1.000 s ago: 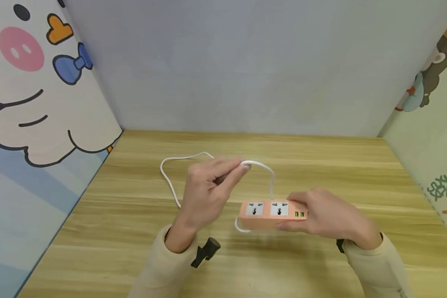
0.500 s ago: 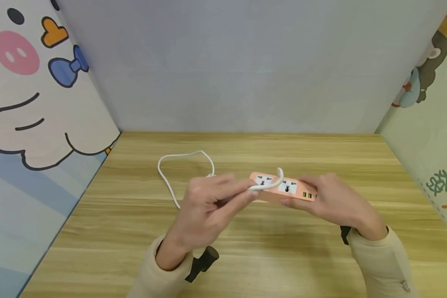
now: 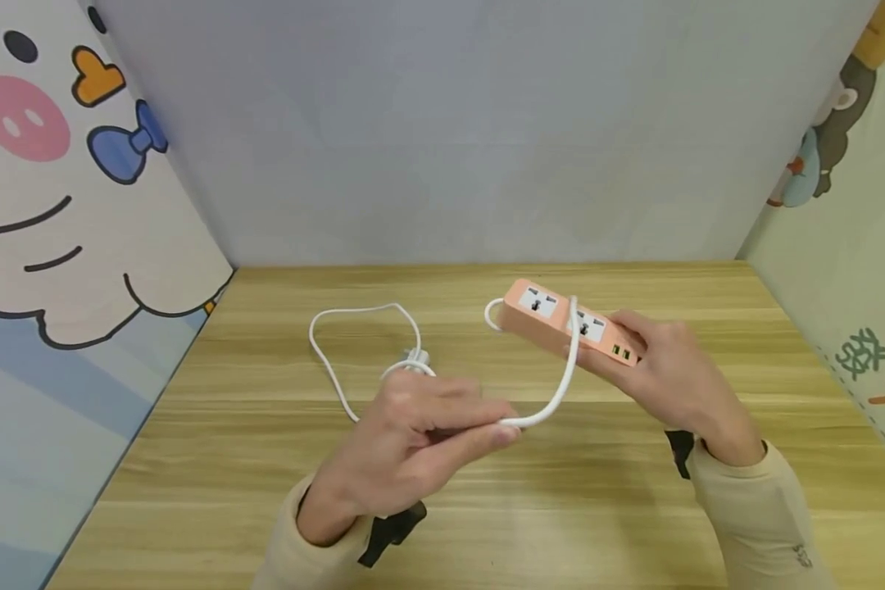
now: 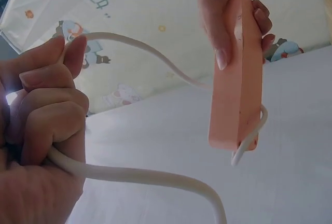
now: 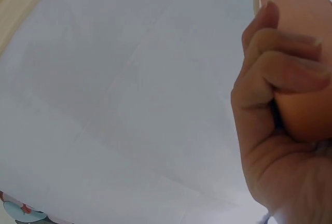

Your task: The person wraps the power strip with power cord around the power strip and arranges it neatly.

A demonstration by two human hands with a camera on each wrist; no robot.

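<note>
Peach-coloured, box-shaped plastic power strip [image 3: 534, 329] is up off the wood-grain table [image 3: 597, 524], tilted. Right hand [image 3: 682, 381] wraps one end: thumb on one side, fingers curled round the other. Left hand [image 3: 416, 442] pinches a round white cord [image 3: 558, 399] between thumb and index fingertip; other fingers curl in, cord trailing out below them. Cord crosses in front of the white socket [image 3: 594, 329] nearer the right hand; can't tell if it touches. White plug [image 3: 421, 357] sits on the table just past the left hand.

Risks, my read: fingertip pinch is light, so springy cord could slip free. One-end grip means a hard sideways pull could twist the strip. Small loop at the far end could kink if yanked. Plug could drag if slack runs out.
</note>
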